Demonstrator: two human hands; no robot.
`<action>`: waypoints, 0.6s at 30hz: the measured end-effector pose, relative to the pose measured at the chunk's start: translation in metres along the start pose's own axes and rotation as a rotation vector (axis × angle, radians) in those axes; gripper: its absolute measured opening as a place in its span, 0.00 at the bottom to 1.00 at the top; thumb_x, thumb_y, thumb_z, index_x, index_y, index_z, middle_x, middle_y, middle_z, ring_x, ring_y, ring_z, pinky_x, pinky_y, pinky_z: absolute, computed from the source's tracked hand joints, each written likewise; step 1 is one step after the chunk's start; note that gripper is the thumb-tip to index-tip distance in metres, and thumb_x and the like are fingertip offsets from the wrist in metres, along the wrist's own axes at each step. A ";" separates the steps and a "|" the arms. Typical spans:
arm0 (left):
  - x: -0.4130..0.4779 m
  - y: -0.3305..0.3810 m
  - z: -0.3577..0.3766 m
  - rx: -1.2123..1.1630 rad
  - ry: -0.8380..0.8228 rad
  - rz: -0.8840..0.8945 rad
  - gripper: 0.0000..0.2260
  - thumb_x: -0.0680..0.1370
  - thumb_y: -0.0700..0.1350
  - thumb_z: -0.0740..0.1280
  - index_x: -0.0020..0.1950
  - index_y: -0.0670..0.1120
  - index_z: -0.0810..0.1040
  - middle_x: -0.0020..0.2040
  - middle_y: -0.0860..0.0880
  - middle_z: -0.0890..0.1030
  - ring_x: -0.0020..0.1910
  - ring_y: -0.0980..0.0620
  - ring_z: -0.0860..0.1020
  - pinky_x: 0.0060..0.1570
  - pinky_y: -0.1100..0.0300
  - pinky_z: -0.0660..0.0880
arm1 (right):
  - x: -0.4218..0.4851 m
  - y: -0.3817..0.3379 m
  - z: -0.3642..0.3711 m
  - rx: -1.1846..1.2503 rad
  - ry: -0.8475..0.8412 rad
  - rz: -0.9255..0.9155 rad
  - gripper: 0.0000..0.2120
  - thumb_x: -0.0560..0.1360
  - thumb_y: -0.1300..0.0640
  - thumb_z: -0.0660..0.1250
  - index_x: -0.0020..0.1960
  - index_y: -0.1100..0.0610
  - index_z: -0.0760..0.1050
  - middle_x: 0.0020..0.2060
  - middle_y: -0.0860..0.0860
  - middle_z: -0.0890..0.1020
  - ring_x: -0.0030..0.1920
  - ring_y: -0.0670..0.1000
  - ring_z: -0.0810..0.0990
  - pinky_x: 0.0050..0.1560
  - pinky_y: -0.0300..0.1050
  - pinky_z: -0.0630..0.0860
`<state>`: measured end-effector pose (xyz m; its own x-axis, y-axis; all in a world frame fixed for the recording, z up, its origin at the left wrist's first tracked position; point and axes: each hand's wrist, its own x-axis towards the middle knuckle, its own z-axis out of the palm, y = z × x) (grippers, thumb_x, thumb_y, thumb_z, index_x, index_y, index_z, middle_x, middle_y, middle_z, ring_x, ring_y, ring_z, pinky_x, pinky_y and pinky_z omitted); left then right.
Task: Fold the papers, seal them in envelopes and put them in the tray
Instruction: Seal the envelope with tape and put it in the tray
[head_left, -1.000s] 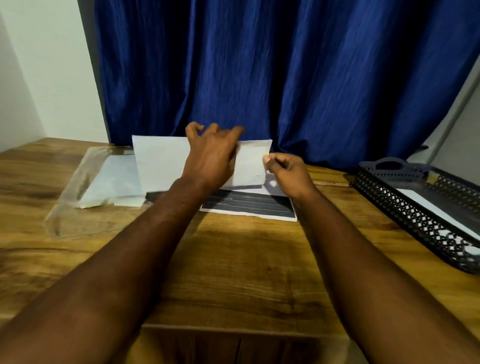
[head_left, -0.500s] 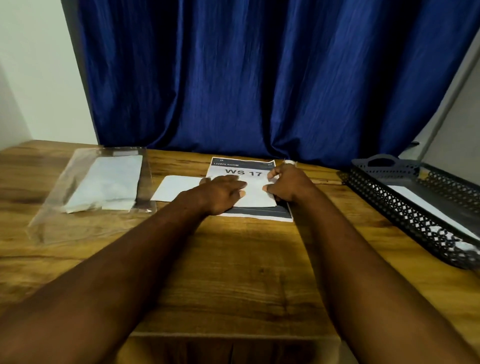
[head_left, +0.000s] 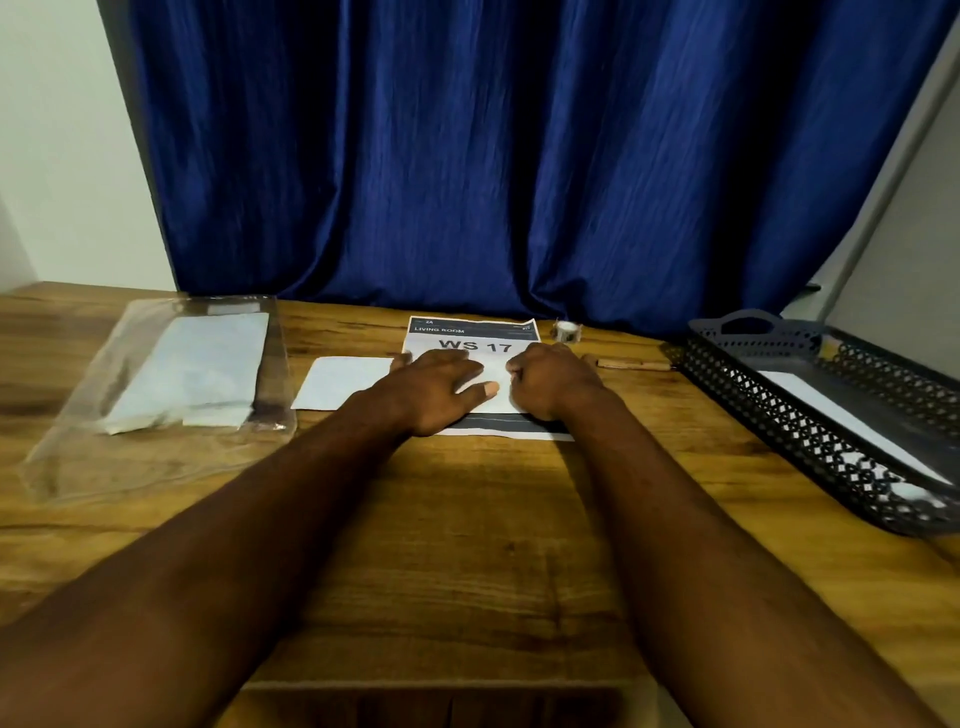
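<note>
Head view: a wooden table (head_left: 467, 519) in front of a blue curtain (head_left: 467, 156), both forearms reaching toward 12 o'clock.
White paper (head_left: 343, 382): lay flat at 12 o'clock, its right part over a printed sheet marked WS 17 (head_left: 472, 332), its left end bare on the wood.
Left hand (head_left: 441, 387): palm down on the paper, fingers straight and slightly spread, pressing it flat.
Right hand (head_left: 550, 382): at the paper's right end, fingers curled under; whether they pinched the edge could not be told.
Plastic sleeve (head_left: 156, 441): at 10 o'clock, clear, with white envelopes (head_left: 202, 364) inside.
Tray (head_left: 779, 395): at 2 o'clock, dark perforated plastic, a white envelope (head_left: 831, 410) already lying in it.
Tape roll (head_left: 567, 331): small, at 1 o'clock, just beyond the right hand.
Handling: the paper looked light, thin and limp, likely to slide on the glossy sheet beneath. One flat hand should pin it while the other takes a free edge or corner. A crease would set easily and could not be undone cleanly, so the edges should be lined up first.
</note>
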<state>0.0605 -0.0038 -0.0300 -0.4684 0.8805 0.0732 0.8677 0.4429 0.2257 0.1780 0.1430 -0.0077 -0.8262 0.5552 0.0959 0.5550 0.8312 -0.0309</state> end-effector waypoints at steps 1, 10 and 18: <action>0.001 0.000 0.000 0.000 -0.009 0.006 0.31 0.83 0.69 0.49 0.84 0.58 0.62 0.86 0.53 0.57 0.85 0.51 0.52 0.80 0.40 0.44 | 0.000 0.001 0.001 0.033 0.031 0.011 0.19 0.82 0.50 0.63 0.72 0.48 0.78 0.75 0.51 0.75 0.75 0.57 0.70 0.75 0.62 0.63; 0.003 0.006 -0.004 0.015 0.142 0.089 0.30 0.83 0.70 0.51 0.73 0.53 0.77 0.77 0.52 0.73 0.78 0.50 0.65 0.78 0.39 0.52 | 0.033 0.040 0.009 0.461 0.290 0.339 0.16 0.76 0.49 0.73 0.63 0.49 0.80 0.60 0.52 0.83 0.57 0.56 0.81 0.53 0.49 0.77; 0.016 0.010 -0.002 0.004 0.260 0.113 0.30 0.83 0.71 0.51 0.75 0.54 0.74 0.77 0.52 0.73 0.78 0.49 0.66 0.79 0.41 0.58 | 0.065 0.067 -0.005 0.130 0.152 0.321 0.20 0.80 0.51 0.71 0.71 0.50 0.75 0.64 0.55 0.81 0.63 0.58 0.79 0.65 0.56 0.76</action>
<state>0.0608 0.0147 -0.0249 -0.3950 0.8517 0.3444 0.9173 0.3451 0.1984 0.1619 0.2341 0.0016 -0.5832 0.7854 0.2072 0.7580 0.6179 -0.2087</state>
